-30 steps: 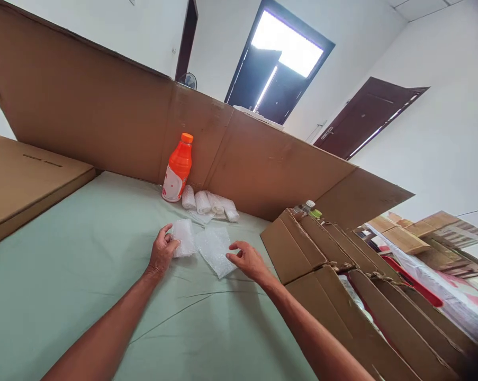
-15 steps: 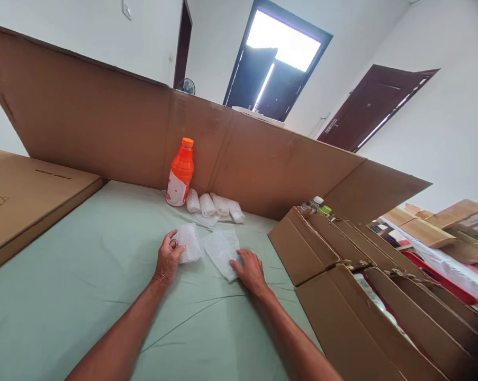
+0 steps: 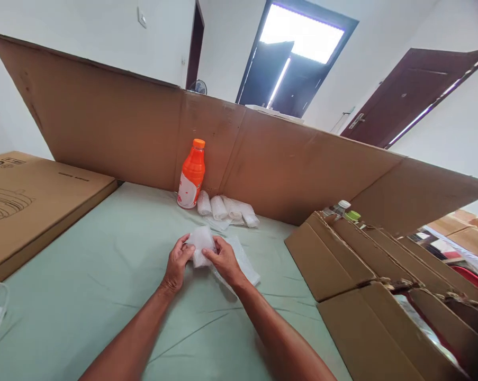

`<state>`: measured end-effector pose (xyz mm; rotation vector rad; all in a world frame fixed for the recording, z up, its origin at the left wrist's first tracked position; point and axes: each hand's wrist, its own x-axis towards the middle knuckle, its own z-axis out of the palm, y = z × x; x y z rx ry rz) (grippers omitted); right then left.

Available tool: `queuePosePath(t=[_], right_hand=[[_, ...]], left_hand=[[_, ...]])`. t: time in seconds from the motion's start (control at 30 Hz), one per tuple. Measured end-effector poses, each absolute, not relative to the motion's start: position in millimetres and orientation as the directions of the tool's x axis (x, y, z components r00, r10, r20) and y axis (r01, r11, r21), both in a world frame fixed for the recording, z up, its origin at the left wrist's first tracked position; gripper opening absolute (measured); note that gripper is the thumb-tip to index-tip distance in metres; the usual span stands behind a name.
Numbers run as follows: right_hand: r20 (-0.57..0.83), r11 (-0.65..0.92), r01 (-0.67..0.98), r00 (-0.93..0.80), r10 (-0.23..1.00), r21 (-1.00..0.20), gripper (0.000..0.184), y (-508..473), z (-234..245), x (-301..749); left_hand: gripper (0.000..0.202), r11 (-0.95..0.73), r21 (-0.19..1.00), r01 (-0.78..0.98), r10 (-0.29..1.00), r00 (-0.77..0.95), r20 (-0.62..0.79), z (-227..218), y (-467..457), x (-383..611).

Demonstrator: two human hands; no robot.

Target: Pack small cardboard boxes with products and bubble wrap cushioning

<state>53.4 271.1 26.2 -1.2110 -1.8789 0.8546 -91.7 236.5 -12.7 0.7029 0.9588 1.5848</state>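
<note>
A folded piece of bubble wrap (image 3: pixel 201 242) is held between both hands, just above the green cloth. My left hand (image 3: pixel 179 259) pinches its left side, with the thumb on the near face. On the other side my right hand (image 3: pixel 224 258) grips its right edge, thumb in front and fingers behind. A flat bubble wrap sheet (image 3: pixel 244 262) lies on the cloth, partly hidden under my right hand and wrist. Beyond the hands, several rolled pieces of bubble wrap (image 3: pixel 219 208) rest in a row beside an upright orange bottle (image 3: pixel 191 174).
A tall cardboard panel (image 3: pixel 135 127) stands along the back of the green cloth (image 3: pixel 115 254). Cardboard compartments (image 3: pixel 342 259) flank the right, with capped bottles (image 3: pixel 353 216) behind. At left lie a large flat carton (image 3: pixel 44 196) and a white cable (image 3: pixel 4 301).
My right hand has left the flat sheet, moved left and taken hold of the folded bubble wrap that my left hand was holding. The camera view has shifted slightly left.
</note>
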Motion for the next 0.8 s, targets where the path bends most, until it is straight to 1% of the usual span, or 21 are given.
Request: queuePosePath(t=[0.07, 0.13, 0.23, 0.3, 0.37, 0.43, 0.53, 0.67, 0.73, 0.8], right_hand=[[0.236, 0.337, 0.511, -0.253, 0.938, -0.791, 0.033, 297, 42, 51], [0.251, 0.323, 0.601, -0.203, 0.946, -0.731, 0.037, 332, 66, 53], [0.253, 0.279, 0.734, -0.150, 0.956, -0.619, 0.042, 387, 99, 53], [0.260, 0.236, 0.821, -0.111, 0.959, -0.521, 0.045, 411, 111, 48], [0.284, 0.225, 0.883, -0.110, 0.952, -0.412, 0.050, 421, 110, 41], [0.293, 0.257, 0.916, -0.166, 0.942, -0.309, 0.053, 421, 101, 34], [0.219, 0.308, 0.931, -0.264, 0.939, -0.196, 0.045, 420, 78, 25], [0.092, 0.302, 0.945, -0.292, 0.952, -0.126, 0.036, 429, 56, 16], [0.077, 0.299, 0.947, -0.292, 0.953, -0.118, 0.035, 433, 58, 13], [0.098, 0.309, 0.942, -0.298, 0.949, -0.130, 0.037, 431, 68, 14]], left_hand=[[0.065, -0.085, 0.855, -0.511, 0.964, -0.260, -0.060, -16, 239, -93], [0.065, -0.080, 0.850, -0.521, 0.962, -0.264, -0.072, -17, 241, -93], [0.066, -0.060, 0.860, -0.507, 0.970, -0.231, -0.068, -17, 243, -91], [0.064, -0.048, 0.870, -0.490, 0.976, -0.209, -0.064, -16, 243, -91], [0.059, -0.035, 0.877, -0.479, 0.979, -0.191, -0.066, -14, 242, -91], [0.054, -0.024, 0.881, -0.472, 0.981, -0.181, -0.070, -13, 241, -91], [0.051, -0.017, 0.888, -0.460, 0.981, -0.181, -0.075, -12, 240, -91], [0.050, -0.011, 0.899, -0.437, 0.979, -0.186, -0.078, -10, 241, -89], [0.050, -0.008, 0.908, -0.420, 0.979, -0.188, -0.078, -9, 240, -89], [0.050, -0.003, 0.917, -0.399, 0.978, -0.193, -0.080, -9, 239, -89]])
